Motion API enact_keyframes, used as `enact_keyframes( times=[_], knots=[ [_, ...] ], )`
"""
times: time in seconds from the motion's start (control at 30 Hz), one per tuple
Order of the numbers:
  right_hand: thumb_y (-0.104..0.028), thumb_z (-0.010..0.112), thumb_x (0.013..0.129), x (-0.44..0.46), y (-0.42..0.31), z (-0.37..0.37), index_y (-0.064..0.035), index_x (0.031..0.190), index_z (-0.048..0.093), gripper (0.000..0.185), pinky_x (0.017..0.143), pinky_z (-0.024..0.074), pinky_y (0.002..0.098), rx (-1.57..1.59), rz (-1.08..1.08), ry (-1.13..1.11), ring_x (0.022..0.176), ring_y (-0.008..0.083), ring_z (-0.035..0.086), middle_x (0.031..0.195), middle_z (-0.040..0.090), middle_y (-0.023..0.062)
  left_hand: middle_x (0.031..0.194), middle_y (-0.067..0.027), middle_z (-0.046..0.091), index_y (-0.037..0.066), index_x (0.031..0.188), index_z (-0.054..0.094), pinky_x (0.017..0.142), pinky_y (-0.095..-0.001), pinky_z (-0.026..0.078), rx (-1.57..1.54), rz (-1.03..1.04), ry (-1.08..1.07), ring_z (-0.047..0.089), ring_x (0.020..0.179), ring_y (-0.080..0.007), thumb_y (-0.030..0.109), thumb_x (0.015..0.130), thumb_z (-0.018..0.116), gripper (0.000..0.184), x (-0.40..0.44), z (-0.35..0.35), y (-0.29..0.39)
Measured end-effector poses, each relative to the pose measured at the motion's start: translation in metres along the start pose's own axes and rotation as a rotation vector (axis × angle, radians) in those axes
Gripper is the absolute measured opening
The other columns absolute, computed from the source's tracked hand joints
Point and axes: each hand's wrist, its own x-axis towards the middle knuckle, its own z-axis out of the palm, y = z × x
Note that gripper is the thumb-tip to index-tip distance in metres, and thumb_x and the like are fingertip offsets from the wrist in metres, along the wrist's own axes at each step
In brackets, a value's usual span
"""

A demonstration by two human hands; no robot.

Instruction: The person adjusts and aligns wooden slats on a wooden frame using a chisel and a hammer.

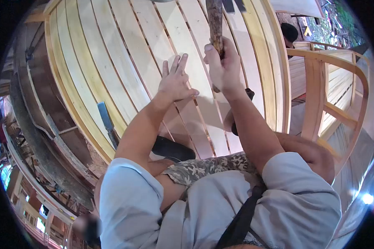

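My left hand rests with its fingers spread on the pale wooden slats, holding nothing. My right hand is wrapped round a worn wooden handle, which runs up to the top edge of the view. A dark tool head shows only partly beside it at the top. Below and left of my left hand, a chisel-like tool with a flat metal blade lies near the frame's left edge. The slats run side by side with narrow dark gaps between them.
A curved wooden chair-like frame stands at the right. Behind it is a person's dark-haired head. Rough boards lie along the left. Another person's blurred head is at the lower left. My legs are folded on the slats.
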Motion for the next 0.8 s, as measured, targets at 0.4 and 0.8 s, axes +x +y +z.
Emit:
enact_keyframes(
  times=[0.4, 0.8],
  knots=[
    [-0.024, 0.06, 0.1, 0.027, 0.017, 0.032, 0.0054, 0.1, 0.063, 0.03, 0.066, 0.0514, 0.043, -0.503, 0.104, -0.231, 0.07, 0.0306, 0.067, 0.076, 0.066, 0.0205, 0.17, -0.0147, 0.006, 0.004, 0.11, 0.076, 0.123, -0.0636, 0.006, 0.025, -0.01, -0.154, 0.003, 0.156, -0.036, 0.069, 0.08, 0.067, 0.072, -0.009, -0.02, 0.004],
    [-0.033, 0.061, 0.096, 0.011, 0.033, 0.011, 0.0072, 0.089, 0.066, 0.041, 0.071, 0.0527, 0.0505, -0.546, 0.115, -0.17, 0.078, 0.0458, 0.068, 0.077, 0.066, 0.0286, 0.17, -0.015, 0.004, 0.004, 0.111, 0.076, 0.123, -0.064, 0.007, 0.011, 0.01, -0.122, 0.004, 0.156, -0.0379, 0.063, 0.077, 0.074, 0.068, -0.01, -0.02, 0.004]
  ],
)
